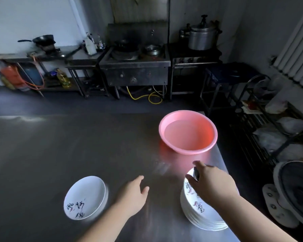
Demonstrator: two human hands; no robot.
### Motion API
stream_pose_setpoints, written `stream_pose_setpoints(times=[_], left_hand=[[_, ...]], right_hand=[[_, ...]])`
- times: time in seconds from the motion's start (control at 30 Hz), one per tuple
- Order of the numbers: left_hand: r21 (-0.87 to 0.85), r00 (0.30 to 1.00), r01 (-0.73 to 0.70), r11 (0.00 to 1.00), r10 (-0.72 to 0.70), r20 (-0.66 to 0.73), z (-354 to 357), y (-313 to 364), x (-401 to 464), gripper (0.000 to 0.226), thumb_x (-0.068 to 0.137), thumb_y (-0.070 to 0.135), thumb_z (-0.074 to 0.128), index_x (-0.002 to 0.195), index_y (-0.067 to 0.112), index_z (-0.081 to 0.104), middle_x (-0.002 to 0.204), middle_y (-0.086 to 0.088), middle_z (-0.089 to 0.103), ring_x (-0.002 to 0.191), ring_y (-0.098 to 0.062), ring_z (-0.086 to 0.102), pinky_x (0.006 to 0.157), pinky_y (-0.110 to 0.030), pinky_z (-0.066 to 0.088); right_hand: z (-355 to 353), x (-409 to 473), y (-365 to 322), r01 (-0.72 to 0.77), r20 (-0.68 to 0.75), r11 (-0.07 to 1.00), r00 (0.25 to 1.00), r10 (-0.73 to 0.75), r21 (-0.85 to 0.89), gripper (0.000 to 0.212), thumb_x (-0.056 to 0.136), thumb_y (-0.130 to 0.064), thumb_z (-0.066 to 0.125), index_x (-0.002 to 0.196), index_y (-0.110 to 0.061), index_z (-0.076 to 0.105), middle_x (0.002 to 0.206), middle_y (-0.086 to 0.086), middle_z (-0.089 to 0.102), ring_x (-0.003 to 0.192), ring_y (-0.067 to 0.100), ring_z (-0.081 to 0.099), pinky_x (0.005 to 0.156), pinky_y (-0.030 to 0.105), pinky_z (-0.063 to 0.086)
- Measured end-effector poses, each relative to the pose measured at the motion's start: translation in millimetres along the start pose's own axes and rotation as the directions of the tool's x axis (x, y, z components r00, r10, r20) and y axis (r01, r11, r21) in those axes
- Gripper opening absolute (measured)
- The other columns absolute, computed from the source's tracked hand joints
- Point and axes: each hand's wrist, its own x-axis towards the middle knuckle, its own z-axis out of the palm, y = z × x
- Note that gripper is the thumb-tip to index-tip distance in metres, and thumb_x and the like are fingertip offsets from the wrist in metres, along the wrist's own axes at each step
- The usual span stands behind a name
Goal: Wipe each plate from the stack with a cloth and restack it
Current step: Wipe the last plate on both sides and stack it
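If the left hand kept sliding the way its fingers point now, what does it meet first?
Probably nothing soon: the left hand points up and right over bare steel table. Further along that line sits the pink basin; it would likely reach its near rim, though depth is hard to judge.

2 bare forearms enter from bottom edge, no sleeves in view. Left hand (132,194) bare: no glove, ring or watch seen. Right hand (211,184) bare too, wrist without band. Nails short where visible on right fingertips (197,163), detail blurred. No clothing, torso or legs in frame. Both arms lit from above, edges soft with motion blur.
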Motion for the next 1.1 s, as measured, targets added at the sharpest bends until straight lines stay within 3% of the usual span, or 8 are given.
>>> stream_pose_setpoints(times=[0.13,0.2,0.27,0.37,0.53,0.7,0.9,1.1], left_hand=[[0.073,0.994,0.109,0.991,-0.108,-0.018,-24.5,-87.1,-6.9,0.045,0.102,0.053,0.044,0.143,0.035,0.050,0.104,0.006,0.071,0.096,-0.016,0.066,0.082,-0.033,0.053],[0.113,0.985,0.169,0.979,-0.167,-0.032,-27.7,-134.6,-9.8,0.030,0.101,0.052,0.042,0.114,0.029,0.056,0.079,0.004,0.060,0.073,-0.016,0.058,0.063,-0.032,0.044],[0.128,0.968,0.251,0.959,-0.247,-0.053,-30.7,-176.7,-13.5,0.025,0.099,0.048,0.042,0.094,0.024,0.048,0.076,0.005,0.053,0.066,-0.015,0.053,0.058,-0.032,0.040],[0.093,0.939,0.338,0.937,-0.329,-0.104,-32.8,-229.2,-11.5,0.020,0.100,0.042,0.048,0.099,0.022,0.045,0.099,0.004,0.056,0.083,-0.018,0.062,0.073,-0.032,0.054],[0.053,0.904,0.424,0.904,-0.418,-0.088,-37.7,-282.6,2.1,0.040,0.103,0.037,0.051,0.137,0.017,0.047,0.133,-0.005,0.058,0.117,-0.026,0.063,0.089,-0.035,0.052],[-0.081,0.913,0.407,0.910,-0.406,0.024,-25.8,-315.0,18.8,0.040,0.104,0.026,0.055,0.139,0.010,0.046,0.120,-0.009,0.068,0.106,-0.026,0.067,0.085,-0.031,0.049],[-0.332,0.933,0.343,0.879,-0.359,0.013,-21.1,-332.1,14.5,0.031,0.100,0.011,0.054,0.131,0.017,0.053,0.111,-0.004,0.065,0.092,-0.018,0.063,0.073,-0.030,0.046],[-0.427,0.957,0.263,0.865,-0.290,0.002,-16.5,-319.0,2.8,0.038,0.095,0.012,0.063,0.130,0.024,0.057,0.095,0.013,0.066,0.084,-0.002,0.063,0.067,-0.023,0.045]], right_hand=[[34.8,12.9,-72.5,0.123,0.031,0.991,0.992,-0.124,0.052,0.044,0.089,-0.057,0.051,0.124,-0.029,0.052,0.093,-0.006,0.067,0.087,0.023,0.068,0.069,0.034,0.057],[54.4,15.7,-107.9,0.155,0.067,0.986,0.985,-0.159,0.061,0.044,0.091,-0.058,0.051,0.123,-0.028,0.051,0.098,-0.004,0.068,0.092,0.024,0.069,0.072,0.033,0.056],[76.0,16.7,-140.7,0.172,0.129,0.982,0.975,-0.182,0.080,0.039,0.091,-0.060,0.050,0.113,-0.028,0.051,0.095,-0.004,0.067,0.090,0.024,0.068,0.069,0.033,0.053],[110.4,22.5,-181.8,0.125,0.234,0.984,0.960,-0.152,0.125,0.034,0.091,-0.059,0.053,0.097,-0.026,0.048,0.084,-0.004,0.065,0.082,0.023,0.066,0.063,0.031,0.046],[165.8,37.6,-241.3,0.050,0.385,0.989,0.917,-0.100,0.138,0.030,0.089,-0.056,0.054,0.093,-0.026,0.052,0.086,-0.006,0.068,0.082,0.025,0.066,0.064,0.030,0.049],[210.8,41.9,-283.8,-0.014,0.501,0.986,0.863,-0.071,0.164,0.028,0.089,-0.051,0.057,0.086,-0.025,0.047,0.082,-0.005,0.067,0.070,0.021,0.062,0.053,0.027,0.039],[238.0,40.0,-310.4,-0.161,0.578,0.947,0.816,-0.032,0.279,0.023,0.090,-0.044,0.063,0.088,-0.026,0.048,0.078,-0.003,0.075,0.067,0.020,0.068,0.061,0.030,0.056],[227.9,27.6,-290.5,-0.271,0.537,0.910,0.841,0.065,0.314,0.020,0.090,-0.043,0.058,0.090,-0.024,0.051,0.082,0.001,0.074,0.049,0.024,0.060,0.041,0.031,0.051]])
